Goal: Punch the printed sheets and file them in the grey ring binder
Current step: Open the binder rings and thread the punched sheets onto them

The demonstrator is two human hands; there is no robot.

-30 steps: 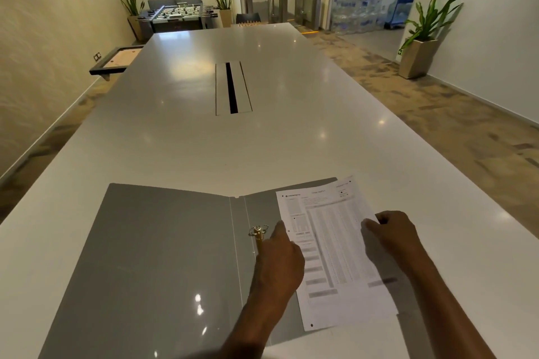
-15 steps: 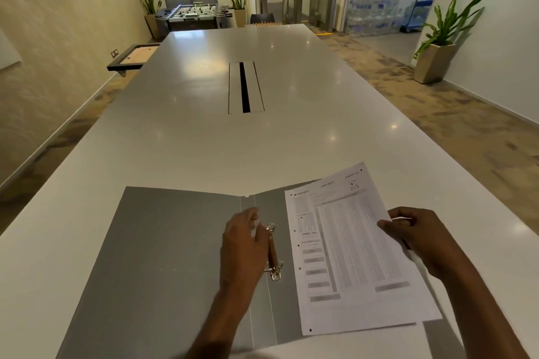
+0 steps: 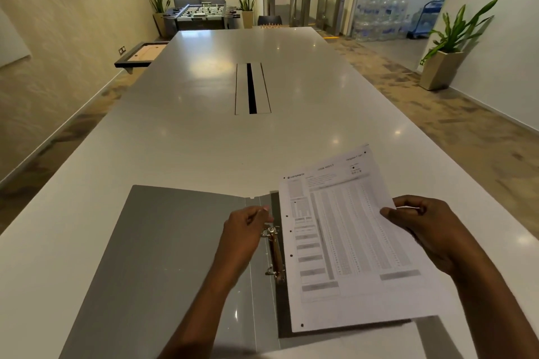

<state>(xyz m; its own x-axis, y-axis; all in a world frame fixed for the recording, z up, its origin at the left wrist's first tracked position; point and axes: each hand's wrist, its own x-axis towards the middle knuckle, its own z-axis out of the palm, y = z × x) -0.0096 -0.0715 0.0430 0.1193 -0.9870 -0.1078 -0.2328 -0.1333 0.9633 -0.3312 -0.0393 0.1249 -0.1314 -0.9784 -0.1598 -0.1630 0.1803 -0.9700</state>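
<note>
Right hand (image 3: pixel 420 227) has a pinching grip on the sheet (image 3: pixel 350 239), thumb on top at the sheet's 3 o'clock edge and the other fingers curled behind it. Left hand (image 3: pixel 245 230) has its fingers bent and pressed together at the top end of the ring bar (image 3: pixel 274 253); I cannot tell if the grip is really closed on the metal or only touching it.

The sheet is white with grey printed rows. It has small punched holes down its 9 o'clock edge. It is tilted a bit, with its far corner toward 1 o'clock. It lies over the right half of the binder (image 3: pixel 163 256), and its holes are just beside the ring bar, not on the rings.

The binder is grey and lies open and flat on the white worktop (image 3: pixel 204 137), at 6 o'clock in the view. Its left cover is bare. The ring bar runs down the fold in the middle, and the rings look shiny.

A long black slot (image 3: pixel 251 87) sits in the worktop at 12 o'clock, well apart from the binder. A plant (image 3: pixel 455 38) in a pot stands on the floor at 2 o'clock. A table football game (image 3: pixel 201 13) stands past the far end of the worktop
</note>
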